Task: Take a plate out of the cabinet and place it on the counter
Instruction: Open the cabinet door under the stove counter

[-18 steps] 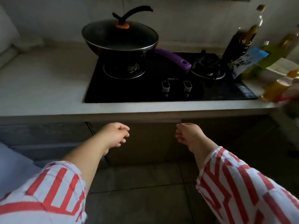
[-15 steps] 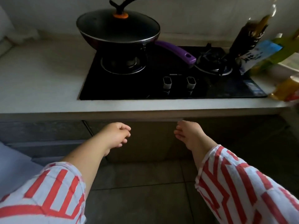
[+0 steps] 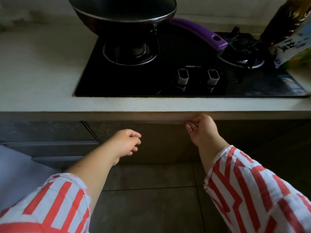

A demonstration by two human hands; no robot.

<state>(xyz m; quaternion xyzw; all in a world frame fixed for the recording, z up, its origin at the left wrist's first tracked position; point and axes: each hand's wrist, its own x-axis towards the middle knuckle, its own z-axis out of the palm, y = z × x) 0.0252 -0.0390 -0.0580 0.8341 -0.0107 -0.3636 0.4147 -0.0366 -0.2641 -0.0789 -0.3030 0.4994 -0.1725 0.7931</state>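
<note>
The cabinet door (image 3: 156, 143) is a dark panel under the pale counter (image 3: 40, 71), and it looks closed. My right hand (image 3: 202, 130) is up at the door's top edge just below the counter lip, fingers curled onto that edge. My left hand (image 3: 127, 143) hangs in front of the door, lower and to the left, fingers loosely curled with nothing in them. No plate is in view; the cabinet's inside is hidden.
A black gas hob (image 3: 168, 78) is set into the counter, carrying a dark wok (image 3: 124, 12) with a purple handle (image 3: 200, 33). Bottles (image 3: 286, 26) stand at the hob's right. Dark drawer fronts (image 3: 47, 133) lie left of the door, over a tiled floor (image 3: 148, 207).
The view has moved closer and lower. My right hand rose from mid-air to the door's top edge under the counter lip. My left hand has hardly moved.
</note>
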